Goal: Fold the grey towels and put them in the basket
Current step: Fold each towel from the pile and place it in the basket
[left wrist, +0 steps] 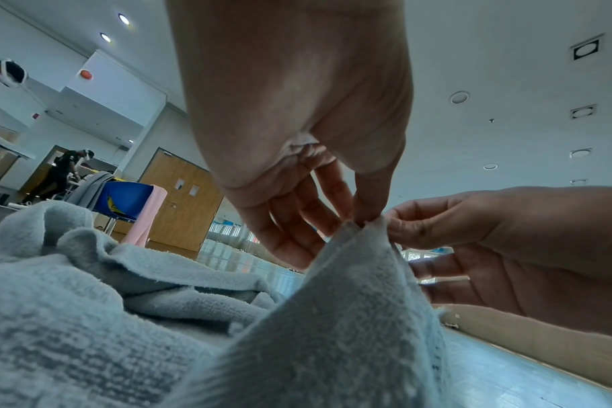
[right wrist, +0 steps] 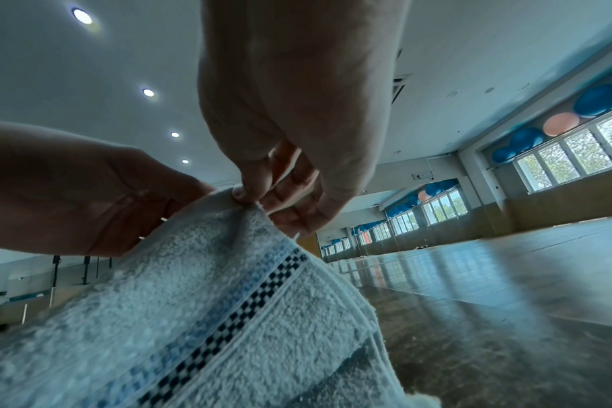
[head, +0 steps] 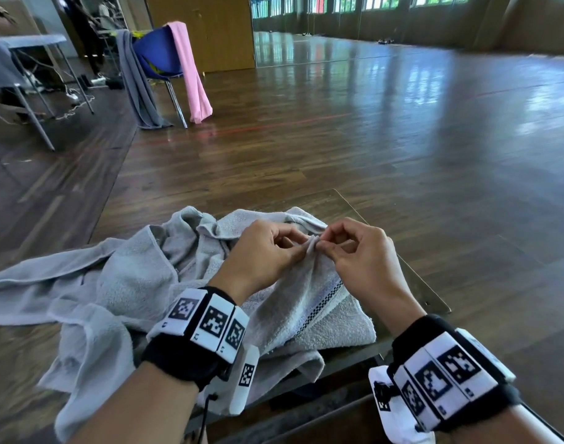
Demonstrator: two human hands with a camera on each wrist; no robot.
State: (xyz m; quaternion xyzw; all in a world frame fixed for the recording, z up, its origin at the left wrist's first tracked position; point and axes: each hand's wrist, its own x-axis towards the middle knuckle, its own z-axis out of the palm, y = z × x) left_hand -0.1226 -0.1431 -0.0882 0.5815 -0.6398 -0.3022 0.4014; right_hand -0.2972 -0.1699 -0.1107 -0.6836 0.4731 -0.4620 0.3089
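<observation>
Grey terry towel with a checked black-and-white woven stripe: I am lifting it by one corner, and that corner is peaking between my two hands above the middle of the heap. The rest of it is draping down toward me over a folded-looking layer of the same cloth.

Left hand: I am pinching the corner between thumb and forefinger, with the other fingers curled loosely and touching nothing that I can make out.

Right hand: I am pinching the same corner from the right, fingertips meeting the left's, remaining fingers bent and free.

Crumpled plain grey towels: these are lying in a loose heap to the left and near side, spilling over the edge of the dark glass-topped low table.

Basket: not showing in any view.

Handling, as I judge it: I should be sliding one pinch along the hem to find the next corner, keeping the edge taut so the stripe runs straight, and lifting clear of the heap so the other towels are not dragging along.
</observation>
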